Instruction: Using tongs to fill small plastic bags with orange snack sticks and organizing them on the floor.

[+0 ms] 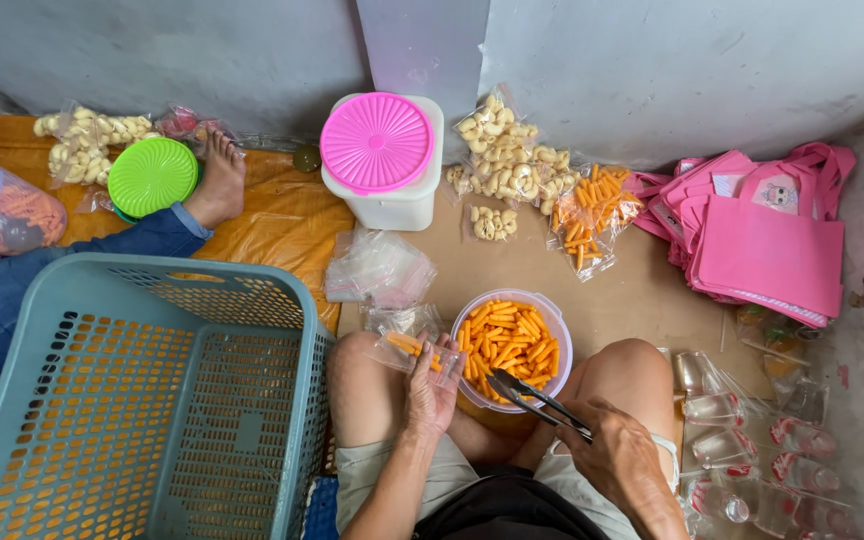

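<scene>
I sit cross-legged on the floor with a clear bowl [558, 330] of orange stick snacks [508, 342] between my knees. My left hand [432, 385] holds a small clear plastic bag [407, 350] with a few orange sticks inside, just left of the bowl. My right hand [612, 450] grips metal tongs [532, 397] whose tips point into the bowl's near edge.
A large teal plastic basket [142, 400] stands at my left. Beyond it are another person's foot [217, 180] and blue-jeaned leg, a green lid [152, 176], a white tub with a pink lid [380, 150], filled snack bags [527, 175], empty bags [380, 265] and pink tote bags [762, 240].
</scene>
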